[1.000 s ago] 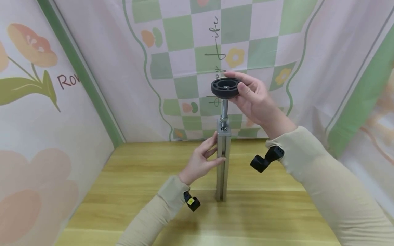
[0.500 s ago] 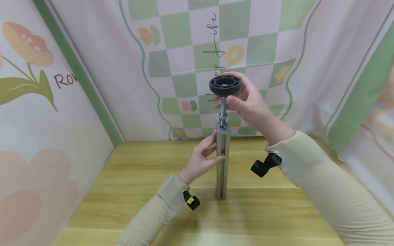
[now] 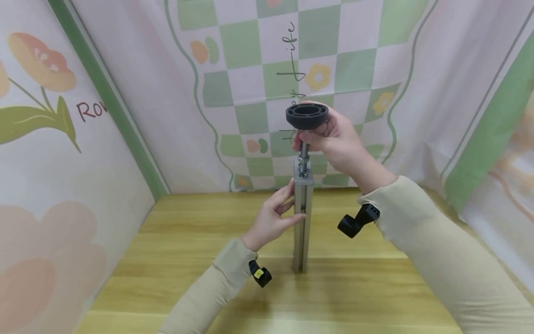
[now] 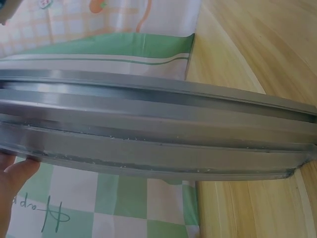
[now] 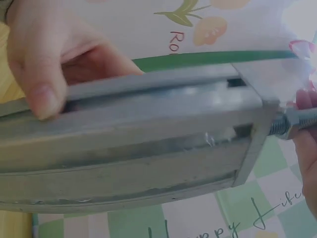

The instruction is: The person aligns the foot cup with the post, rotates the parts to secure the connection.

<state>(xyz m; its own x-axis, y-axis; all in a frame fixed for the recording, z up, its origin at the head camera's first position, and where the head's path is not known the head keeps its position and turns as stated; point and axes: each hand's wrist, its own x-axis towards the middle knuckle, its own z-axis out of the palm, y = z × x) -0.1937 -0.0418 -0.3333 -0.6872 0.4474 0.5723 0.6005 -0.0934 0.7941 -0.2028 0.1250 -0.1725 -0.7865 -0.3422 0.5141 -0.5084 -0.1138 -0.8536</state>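
Note:
A grey aluminium profile (image 3: 302, 222) stands upright on the wooden table, with a metal end plate (image 3: 303, 176) on top. From the plate rises a threaded leveling foot, its bolt (image 3: 304, 151) upright and its black round base (image 3: 307, 118) facing up. My left hand (image 3: 273, 218) grips the profile near its upper end, thumb in front and fingers on the far side. My right hand (image 3: 333, 137) holds the leveling foot just under the black base, thumb and fingers around the bolt. In the right wrist view a hex nut (image 5: 297, 121) sits on the bolt beyond the end plate.
The wooden table (image 3: 187, 278) lies beneath. Behind it hangs a patterned curtain (image 3: 242, 93) with green checks, and curtains with flower prints flank both sides. Small black cameras (image 3: 359, 220) are strapped at both wrists.
My right hand has shifted from the rim of the black base down to the bolt below it. The base has tilted slightly. My left hand keeps its grip on the profile.

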